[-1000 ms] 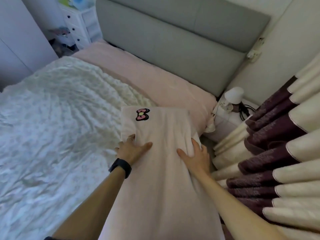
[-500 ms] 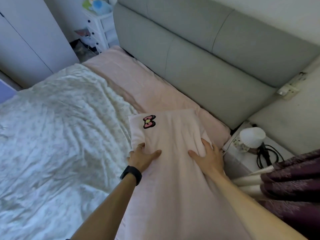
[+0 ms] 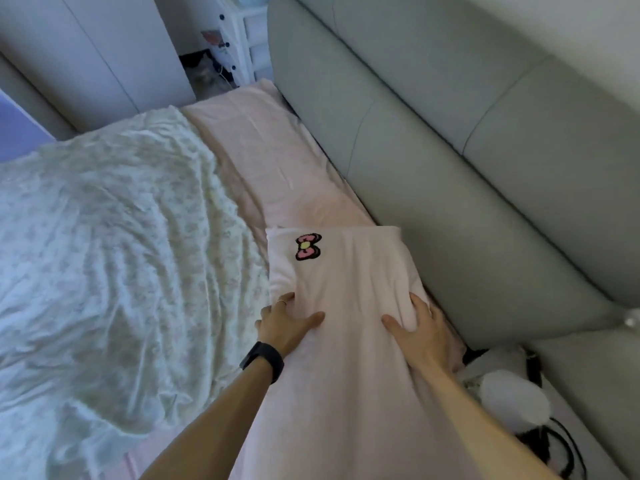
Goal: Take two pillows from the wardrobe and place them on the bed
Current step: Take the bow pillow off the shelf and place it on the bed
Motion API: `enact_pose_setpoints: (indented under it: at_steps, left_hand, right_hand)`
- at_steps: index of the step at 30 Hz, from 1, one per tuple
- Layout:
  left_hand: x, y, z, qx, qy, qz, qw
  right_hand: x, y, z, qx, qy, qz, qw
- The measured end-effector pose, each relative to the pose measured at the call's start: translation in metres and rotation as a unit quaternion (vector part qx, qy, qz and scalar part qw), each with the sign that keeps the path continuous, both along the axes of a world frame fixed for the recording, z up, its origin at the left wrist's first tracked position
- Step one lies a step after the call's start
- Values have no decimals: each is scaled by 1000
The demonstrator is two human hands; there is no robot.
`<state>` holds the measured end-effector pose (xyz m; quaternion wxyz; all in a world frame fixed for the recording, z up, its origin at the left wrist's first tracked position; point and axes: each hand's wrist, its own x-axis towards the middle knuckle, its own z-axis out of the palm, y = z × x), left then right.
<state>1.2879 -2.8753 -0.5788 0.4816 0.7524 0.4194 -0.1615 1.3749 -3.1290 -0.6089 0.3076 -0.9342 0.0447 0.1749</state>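
A pale pink pillow [image 3: 346,282] with a pink bow patch lies lengthwise at the head of the bed [image 3: 263,161], its far end beside the grey headboard [image 3: 450,174]. My left hand [image 3: 282,327], with a ring and a black wristband, grips the pillow's left edge. On the pillow's right side, my right hand [image 3: 420,336] holds the fabric next to the headboard. Only this one pillow is visible. The pink sheet runs along the headboard beyond it.
A crumpled white floral duvet [image 3: 114,258] covers the left of the bed. White wardrobe doors [image 3: 104,50] and a small white drawer unit [image 3: 239,39] stand at the far end. A white lamp [image 3: 512,400] and black cables [image 3: 561,448] sit at the lower right.
The pillow has moved forward and rightward toward the headboard with both hands on it. My view has swung left; the purple and cream curtain has gone out of sight.
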Motion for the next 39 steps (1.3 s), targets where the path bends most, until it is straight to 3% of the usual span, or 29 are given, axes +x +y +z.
enact_pose_setpoints:
  at_steps: [7,14,21,28,30,33,39]
  left_hand:
    - [64,-24,-55,5,-9,146,989]
    - [112,-19,-90,20,-54,192,980]
    - [115,-25,-142,73,56,118,989]
    - [122,-82,-187,230,-40,-4,972]
    - [117,-96,-211,235,-31,-43,970]
    - [98,-100,-248,213,49,-50,975]
    - [93,-95,-297,223,101,-52,968]
  right_hand:
    - [132,10,-43,21,-5,129,991]
    - [218,28,-76,53,-36,156,986]
    - [229,26,-112,-70,-43,141,987]
    - [174,15,-152,-92,-96,297,945]
    - [162,9,-178,-132,-56,315,938]
    - [159,-3,-216,-195,20,328,924]
    - [164,5,-260,-213,44,328,919]
